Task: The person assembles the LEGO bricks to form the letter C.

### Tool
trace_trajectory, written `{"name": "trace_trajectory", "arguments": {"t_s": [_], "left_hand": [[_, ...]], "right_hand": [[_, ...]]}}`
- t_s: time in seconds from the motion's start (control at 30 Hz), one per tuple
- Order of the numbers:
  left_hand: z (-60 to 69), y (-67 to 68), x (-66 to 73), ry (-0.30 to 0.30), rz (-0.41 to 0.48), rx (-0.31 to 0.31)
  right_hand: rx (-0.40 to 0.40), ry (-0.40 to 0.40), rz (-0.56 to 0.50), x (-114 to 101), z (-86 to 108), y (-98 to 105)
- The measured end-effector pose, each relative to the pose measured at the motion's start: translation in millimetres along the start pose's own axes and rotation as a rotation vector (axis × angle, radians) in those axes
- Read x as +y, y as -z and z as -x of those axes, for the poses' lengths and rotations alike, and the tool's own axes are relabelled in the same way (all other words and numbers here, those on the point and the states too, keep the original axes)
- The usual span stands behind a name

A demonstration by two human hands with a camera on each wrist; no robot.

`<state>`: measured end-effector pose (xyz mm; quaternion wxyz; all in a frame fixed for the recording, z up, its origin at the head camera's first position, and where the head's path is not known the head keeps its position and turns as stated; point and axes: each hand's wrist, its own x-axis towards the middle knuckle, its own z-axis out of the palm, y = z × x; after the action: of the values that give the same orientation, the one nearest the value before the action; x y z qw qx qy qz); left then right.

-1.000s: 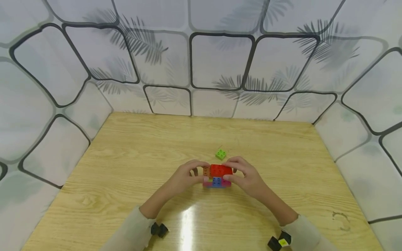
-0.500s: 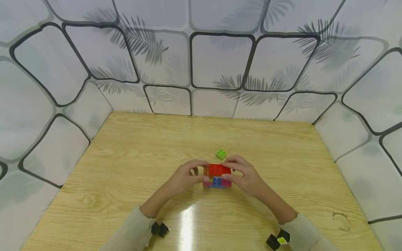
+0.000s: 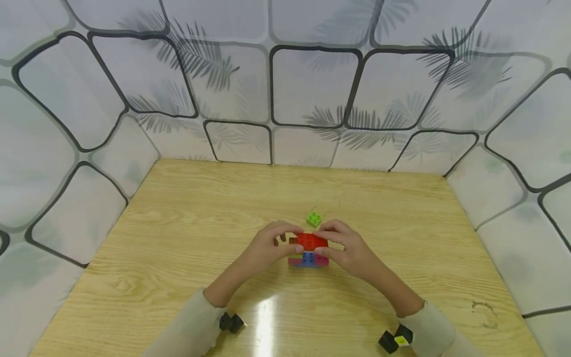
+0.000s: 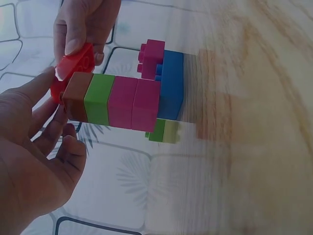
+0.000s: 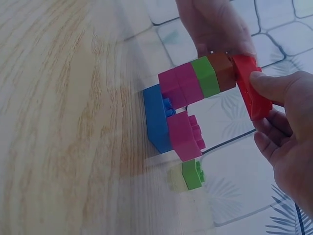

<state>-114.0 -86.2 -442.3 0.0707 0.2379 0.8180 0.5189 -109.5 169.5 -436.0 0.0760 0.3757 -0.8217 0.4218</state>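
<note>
A red building brick (image 3: 312, 241) sits at the top of a brick stack, reaching out over a gap. My right hand (image 3: 350, 248) pinches its right end between thumb and fingers. At the brick's left end, my left hand (image 3: 267, 248) pinches with thumb and fingertips. Under it, in the left wrist view, comes a brown brick (image 4: 77, 98), then a green brick (image 4: 99, 100) and two pink bricks (image 4: 133, 104) on a blue base brick (image 4: 171, 83). A single pink brick (image 5: 185, 137) with bare studs stands on the base's other end.
A small loose green brick (image 3: 314, 219) lies on the wooden table (image 3: 200, 208) just beyond the stack. Patterned fabric walls (image 3: 312, 89) enclose the table at the back and sides. Black wrist devices (image 3: 231, 323) hang by both sleeves.
My left hand has moved right, from the stack's left side to the red brick's left end. The red brick and my right hand have shifted slightly left.
</note>
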Motion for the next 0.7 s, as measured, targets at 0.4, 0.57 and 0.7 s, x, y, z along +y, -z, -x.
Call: {"name": "trace_trajectory", "arguments": {"t_s": [0.4,0.57,0.7], "left_hand": [[1.3,1.3,0.8,0.012,0.004,0.003],[1.6,1.2,3.1,0.038,-0.049,0.028],[2.2,1.2,3.9,0.061,-0.069,0.033]], "right_hand": [[0.002,0.036,0.062,-2.2,-1.4,0.1],[-0.006,0.025,0.063,-2.4,-1.3,1.4],[-0.029,-0.022,0.056,-3.8,-2.1,2.5]]}}
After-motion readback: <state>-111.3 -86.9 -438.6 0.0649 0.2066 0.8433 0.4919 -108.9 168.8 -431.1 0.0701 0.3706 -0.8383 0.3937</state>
